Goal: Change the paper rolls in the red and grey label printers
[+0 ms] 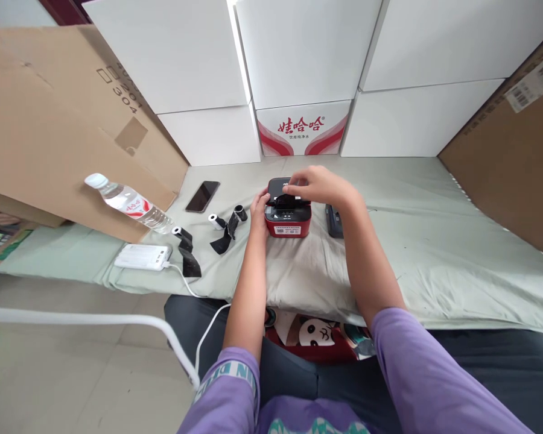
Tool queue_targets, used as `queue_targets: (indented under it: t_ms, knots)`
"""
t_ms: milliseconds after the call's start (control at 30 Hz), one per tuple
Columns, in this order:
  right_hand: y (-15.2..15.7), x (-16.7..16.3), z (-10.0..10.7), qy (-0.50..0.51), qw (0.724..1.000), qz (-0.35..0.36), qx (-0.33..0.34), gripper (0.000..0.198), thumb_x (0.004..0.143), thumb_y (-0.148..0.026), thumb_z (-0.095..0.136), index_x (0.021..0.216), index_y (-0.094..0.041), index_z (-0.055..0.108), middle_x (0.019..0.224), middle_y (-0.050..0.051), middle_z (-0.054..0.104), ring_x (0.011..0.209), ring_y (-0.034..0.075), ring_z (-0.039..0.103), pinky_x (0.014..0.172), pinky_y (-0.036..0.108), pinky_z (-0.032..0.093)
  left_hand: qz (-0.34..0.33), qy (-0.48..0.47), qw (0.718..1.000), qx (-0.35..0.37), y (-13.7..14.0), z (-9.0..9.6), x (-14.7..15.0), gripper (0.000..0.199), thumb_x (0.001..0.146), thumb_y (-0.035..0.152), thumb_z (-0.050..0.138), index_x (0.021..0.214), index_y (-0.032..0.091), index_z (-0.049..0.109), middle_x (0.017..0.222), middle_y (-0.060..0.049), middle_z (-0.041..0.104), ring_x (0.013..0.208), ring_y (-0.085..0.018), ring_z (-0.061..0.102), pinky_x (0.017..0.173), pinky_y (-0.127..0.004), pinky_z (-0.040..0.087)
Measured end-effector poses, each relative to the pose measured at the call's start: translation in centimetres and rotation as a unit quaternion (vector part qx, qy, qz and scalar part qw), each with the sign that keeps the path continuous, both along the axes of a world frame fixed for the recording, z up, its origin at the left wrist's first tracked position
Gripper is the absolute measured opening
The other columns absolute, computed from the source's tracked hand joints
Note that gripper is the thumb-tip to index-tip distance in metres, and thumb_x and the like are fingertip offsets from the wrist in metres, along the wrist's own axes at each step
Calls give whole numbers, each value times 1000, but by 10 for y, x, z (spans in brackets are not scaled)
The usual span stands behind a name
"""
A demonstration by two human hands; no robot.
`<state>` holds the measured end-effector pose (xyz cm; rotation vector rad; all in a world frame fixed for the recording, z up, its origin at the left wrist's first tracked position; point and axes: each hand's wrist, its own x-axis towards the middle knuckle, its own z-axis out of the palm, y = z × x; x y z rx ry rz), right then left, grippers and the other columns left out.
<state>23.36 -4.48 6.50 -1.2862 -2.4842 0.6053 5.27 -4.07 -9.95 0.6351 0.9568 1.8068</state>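
A small red-and-black printer (pixel 288 229) sits on the cloth in front of me, with a white label on its front. My left hand (pixel 259 210) grips its left side, fingertips resting at the lid edge. Over the printer's top, my right hand (pixel 319 184) pinches a black strip (pixel 286 201) that lies across the slot below the lid. How far the strip runs inside is hidden. A dark device (pixel 333 222) lies just right of the printer, partly behind my right forearm.
Left of the printer lie a black roll with a loose strip (pixel 228 235), another unrolled strip (pixel 190 263), a phone (pixel 203 196), a cabled white power bank (pixel 142 257) and a water bottle (pixel 133 202). White boxes (pixel 303 54) line the back; cardboard stands at the left (pixel 63 120) and right (pixel 511 157).
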Motion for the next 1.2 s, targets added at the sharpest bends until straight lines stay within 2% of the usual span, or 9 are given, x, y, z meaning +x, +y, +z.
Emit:
queue_targets:
  t_ms: [167,367,533,667,767,867,1000,1100,1200]
  knots:
    - [23,5,-20,-48,990,-131,1,39,101,-40,51,125,-15,69,122,16,74,103,27,69,84,35,50,8,18,1000,-16,3,-3,-2,40,69,33,77,107,19,76,102,-4,79,107,-24,71,94,-32,53]
    - [35,2,-38,-66,975,-97,-188,45,100,-36,54,142,-21,49,124,15,73,66,20,71,67,36,55,-2,18,999,-29,4,-3,-6,44,70,27,76,114,19,75,116,-7,78,120,-27,68,104,-37,52]
    - [33,5,-40,-50,973,-99,-202,50,101,-35,53,149,-24,42,125,15,72,68,22,73,61,34,54,-32,20,999,-3,3,-7,-13,45,70,25,80,114,21,74,134,-8,72,140,-30,57,118,-39,44]
    - [32,2,-49,-27,974,-101,-201,55,101,-35,51,153,-26,37,121,14,74,67,23,72,60,34,52,-35,19,999,15,3,-9,-13,45,68,26,81,112,22,75,134,-7,72,142,-28,56,118,-37,43]
    - [19,-1,-54,-7,983,-135,-126,49,98,-33,55,145,-21,49,123,15,73,81,26,73,72,37,55,-23,17,1000,8,2,-9,-9,44,67,30,81,110,21,77,121,-7,77,132,-29,63,112,-37,48]
    - [-8,12,-58,62,979,-187,58,44,96,-31,57,138,-17,56,129,18,69,102,28,69,89,40,53,-6,20,1000,-3,1,-9,-6,43,67,34,82,108,20,78,107,-7,80,121,-29,69,106,-36,52]
    - [-44,58,-81,212,905,-300,216,39,100,-35,41,132,-17,56,123,15,65,100,24,64,93,40,52,30,65,997,28,-2,-10,-3,39,72,42,80,105,21,78,109,-7,79,117,-26,70,105,-35,51]
    - [-55,85,-119,238,856,-402,220,48,94,-40,47,135,-14,50,126,19,60,109,28,61,97,46,52,93,132,983,83,-13,-9,5,41,83,53,69,107,20,77,120,-10,75,124,-27,66,111,-38,48]
    - [-54,85,-158,234,863,-416,168,69,87,-44,57,145,-12,40,137,23,55,127,32,56,108,50,47,132,236,954,126,-35,-4,15,52,89,65,59,109,21,76,136,-12,68,136,-30,58,120,-41,40]
